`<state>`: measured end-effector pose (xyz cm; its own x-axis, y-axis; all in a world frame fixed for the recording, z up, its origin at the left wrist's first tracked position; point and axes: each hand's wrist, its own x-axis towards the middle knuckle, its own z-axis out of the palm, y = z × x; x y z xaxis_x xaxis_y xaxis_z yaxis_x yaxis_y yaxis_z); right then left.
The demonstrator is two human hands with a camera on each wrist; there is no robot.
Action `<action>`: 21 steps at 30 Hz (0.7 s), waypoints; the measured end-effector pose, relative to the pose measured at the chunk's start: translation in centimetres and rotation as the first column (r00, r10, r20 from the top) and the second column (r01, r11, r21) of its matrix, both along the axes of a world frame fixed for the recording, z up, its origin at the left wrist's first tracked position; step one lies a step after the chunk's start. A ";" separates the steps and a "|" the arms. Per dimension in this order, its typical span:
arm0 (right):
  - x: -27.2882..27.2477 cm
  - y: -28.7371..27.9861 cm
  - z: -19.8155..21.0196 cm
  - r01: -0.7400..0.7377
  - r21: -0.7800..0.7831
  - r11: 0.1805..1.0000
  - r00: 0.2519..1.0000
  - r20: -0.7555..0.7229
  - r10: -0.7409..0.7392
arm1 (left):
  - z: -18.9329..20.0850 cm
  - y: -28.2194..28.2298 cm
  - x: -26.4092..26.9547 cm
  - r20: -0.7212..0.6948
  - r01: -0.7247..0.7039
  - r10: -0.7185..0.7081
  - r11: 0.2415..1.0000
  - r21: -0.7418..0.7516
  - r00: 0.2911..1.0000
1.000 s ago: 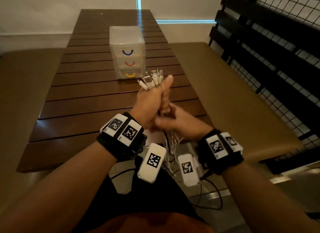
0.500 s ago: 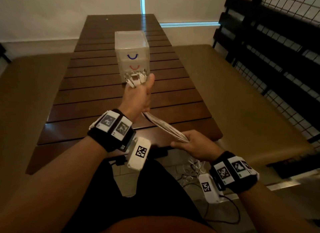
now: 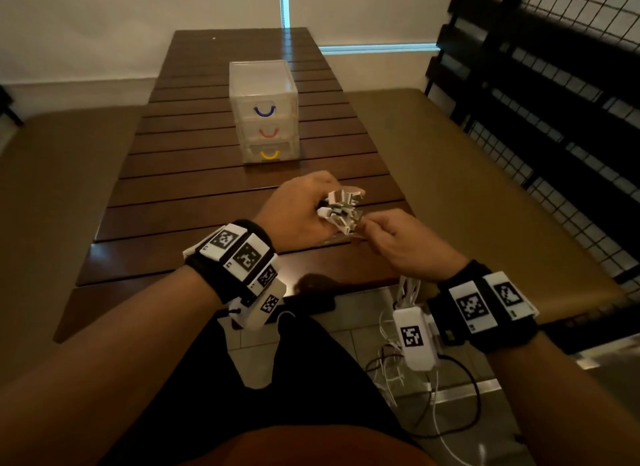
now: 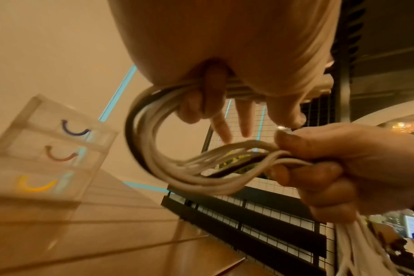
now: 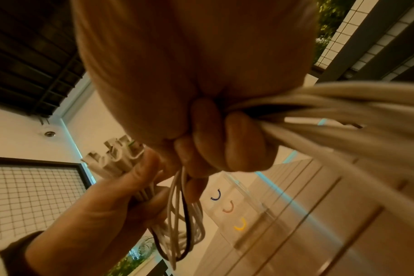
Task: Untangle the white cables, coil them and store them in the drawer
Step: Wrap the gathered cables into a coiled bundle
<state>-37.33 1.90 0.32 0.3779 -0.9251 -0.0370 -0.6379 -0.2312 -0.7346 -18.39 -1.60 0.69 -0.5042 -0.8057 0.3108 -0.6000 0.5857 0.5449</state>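
A bundle of white cables, with one dark strand in it, is gripped by both hands above the near end of the table. My left hand (image 3: 304, 209) holds the end with the white connectors (image 3: 343, 211) fanned out beyond its thumb. My right hand (image 3: 388, 240) touches it from the right and grips the same cables. In the left wrist view the cables (image 4: 154, 158) bend in a loop between the two fists. The loose remainder (image 3: 408, 289) hangs past the table edge to the floor. The clear drawer unit (image 3: 265, 112) has all three drawers closed.
The slatted wooden table (image 3: 194, 195) runs away from me, with padded benches (image 3: 467, 174) on both sides. A black mesh railing (image 3: 554, 101) stands at the right. Loose white and black wires (image 3: 415, 389) lie on the tiled floor by my right knee.
My left hand has pulled back from near the drawer unit. My right hand has risen to meet it, so the stretched cables are now folded into a loop.
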 end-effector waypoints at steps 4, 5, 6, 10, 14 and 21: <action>-0.3 -0.4 1.7 -0.029 -0.044 0.999 0.999 0.033 0.031 | 1.6 0.1 -1.0 0.202 0.034 -0.058 0.992 0.119 0.978; -0.4 -0.5 2.0 -0.026 -0.048 0.998 0.999 0.047 0.028 | 2.0 0.2 -1.3 0.218 0.038 -0.070 0.988 0.149 0.973; -0.5 -0.6 2.2 -0.020 -0.042 0.999 0.997 0.071 0.023 | 2.3 0.2 -1.5 0.220 0.048 -0.086 0.984 0.174 0.972; -1.3 -0.2 2.9 -0.037 0.126 0.991 0.949 0.316 -0.005 | 4.2 0.2 -1.9 0.365 0.062 -0.105 0.990 0.127 0.925; -2.7 0.6 1.1 0.062 0.214 0.975 0.882 0.446 -0.154 | 6.8 -0.2 -1.2 0.292 0.014 -0.032 0.998 0.065 0.956; -4.0 1.5 -6.7 0.287 0.204 0.936 0.809 0.471 -0.351 | 8.0 -0.1 -2.7 -0.165 -0.004 0.003 1.000 -0.003 0.986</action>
